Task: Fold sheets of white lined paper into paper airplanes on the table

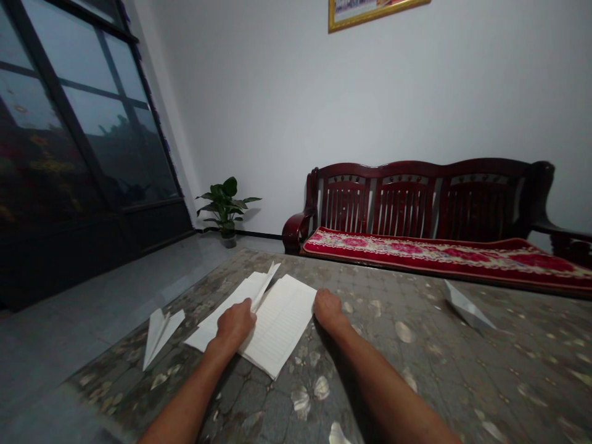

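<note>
Left hand (pixel 235 324) is curling shut, its fingers gripping the low end of a raised leaf (pixel 267 286) close to the notebook's (pixel 285 320) middle. Right hand (pixel 328 309) is bending its fingers at the outer edge of the right page, near its far corner; can't tell if they're pinching paper or just touching it. Step in hand, as I'm judging it: handling one leaf at the gutter while the other hand is minding the page edge. Any move on that leaf would be calling for a firm pinch near the fold and a steadying right hand, else the paper could be ripping or the notebook sliding.

Notebook is lying open and flat on the table (pixel 383 376), slightly askew, between the two hands. Pages are looking white, right one showing faint ruled lines; the leaf is standing up narrow and creased, pointing away from the person. Paper plane (pixel 160 340) is sitting left of the notebook, nose toward the person. Paper boat (pixel 467 306) is resting well off to the right. Beyond the table, a plant (pixel 226 200) is standing on the floor (pixel 194 259), and a dark red sofa (pixel 402 203) is lining the wall (pixel 259 105)
</note>
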The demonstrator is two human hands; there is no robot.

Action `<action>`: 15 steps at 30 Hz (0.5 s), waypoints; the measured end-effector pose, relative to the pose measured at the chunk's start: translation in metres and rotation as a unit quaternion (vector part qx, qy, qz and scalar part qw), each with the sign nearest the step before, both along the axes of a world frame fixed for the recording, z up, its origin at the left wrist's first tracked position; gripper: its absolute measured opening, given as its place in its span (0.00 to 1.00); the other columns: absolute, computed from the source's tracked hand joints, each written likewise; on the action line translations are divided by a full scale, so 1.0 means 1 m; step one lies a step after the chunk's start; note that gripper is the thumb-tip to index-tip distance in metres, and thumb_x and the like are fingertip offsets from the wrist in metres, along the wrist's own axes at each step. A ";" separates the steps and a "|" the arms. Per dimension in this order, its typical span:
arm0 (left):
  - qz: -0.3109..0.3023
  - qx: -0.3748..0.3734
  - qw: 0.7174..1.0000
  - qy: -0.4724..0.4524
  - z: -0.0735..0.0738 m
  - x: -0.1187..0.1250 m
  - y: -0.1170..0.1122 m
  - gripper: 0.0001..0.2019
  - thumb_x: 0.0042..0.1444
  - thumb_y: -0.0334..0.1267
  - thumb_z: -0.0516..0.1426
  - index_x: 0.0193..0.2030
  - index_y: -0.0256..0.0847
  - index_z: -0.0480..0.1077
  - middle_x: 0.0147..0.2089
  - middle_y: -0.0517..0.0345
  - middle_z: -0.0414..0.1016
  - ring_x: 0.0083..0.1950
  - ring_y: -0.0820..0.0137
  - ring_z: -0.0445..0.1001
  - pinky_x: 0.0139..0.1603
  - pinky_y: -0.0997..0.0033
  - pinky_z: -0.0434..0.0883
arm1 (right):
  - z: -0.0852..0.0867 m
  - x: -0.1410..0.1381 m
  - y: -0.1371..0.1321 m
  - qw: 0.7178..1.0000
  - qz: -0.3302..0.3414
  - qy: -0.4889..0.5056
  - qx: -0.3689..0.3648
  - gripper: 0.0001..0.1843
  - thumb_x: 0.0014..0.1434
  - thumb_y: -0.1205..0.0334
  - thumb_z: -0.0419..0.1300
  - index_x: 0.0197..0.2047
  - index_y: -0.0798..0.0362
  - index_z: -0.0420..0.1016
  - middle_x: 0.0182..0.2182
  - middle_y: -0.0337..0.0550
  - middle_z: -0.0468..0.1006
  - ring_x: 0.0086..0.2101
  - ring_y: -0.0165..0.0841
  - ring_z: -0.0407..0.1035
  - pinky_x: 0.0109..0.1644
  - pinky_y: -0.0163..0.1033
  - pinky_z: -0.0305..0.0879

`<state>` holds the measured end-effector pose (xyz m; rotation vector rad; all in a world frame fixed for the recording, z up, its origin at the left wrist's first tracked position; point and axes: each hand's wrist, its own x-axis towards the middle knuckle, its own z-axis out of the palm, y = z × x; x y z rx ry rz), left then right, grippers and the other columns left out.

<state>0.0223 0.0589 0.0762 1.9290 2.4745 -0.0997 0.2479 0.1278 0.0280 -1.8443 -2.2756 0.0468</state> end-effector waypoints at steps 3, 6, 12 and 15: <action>0.007 0.005 1.000 -0.006 -0.001 -0.005 -0.001 0.14 0.60 0.32 0.48 0.49 0.37 0.69 0.48 0.42 0.79 0.50 0.56 0.78 0.41 0.64 0.71 | 0.001 0.011 -0.003 0.999 -0.027 0.020 0.000 0.17 0.63 0.71 0.50 0.50 0.63 0.75 0.46 0.64 0.77 0.44 0.42 0.76 0.43 0.38 0.68; 0.005 0.007 1.000 -0.016 -0.006 -0.008 -0.001 0.13 0.60 0.33 0.48 0.49 0.38 0.69 0.48 0.42 0.79 0.50 0.56 0.78 0.42 0.64 0.71 | 0.004 0.021 -0.003 0.998 -0.043 0.038 -0.006 0.17 0.66 0.68 0.48 0.49 0.60 0.76 0.45 0.59 0.78 0.43 0.40 0.75 0.42 0.36 0.67; 0.022 0.022 0.999 -0.021 -0.019 -0.005 -0.004 0.14 0.61 0.32 0.48 0.51 0.38 0.67 0.46 0.44 0.79 0.48 0.58 0.78 0.43 0.65 0.70 | 0.002 0.014 0.001 0.998 -0.043 0.053 -0.013 0.13 0.65 0.61 0.55 0.48 0.54 0.78 0.46 0.52 0.78 0.47 0.38 0.74 0.44 0.34 0.65; 0.010 0.037 0.999 -0.013 -0.027 -0.001 -0.008 0.14 0.62 0.31 0.46 0.52 0.38 0.66 0.49 0.44 0.77 0.48 0.59 0.78 0.43 0.65 0.70 | 0.000 0.004 0.003 0.998 -0.048 0.043 -0.012 0.13 0.63 0.66 0.56 0.46 0.58 0.79 0.46 0.58 0.78 0.47 0.41 0.74 0.44 0.36 0.67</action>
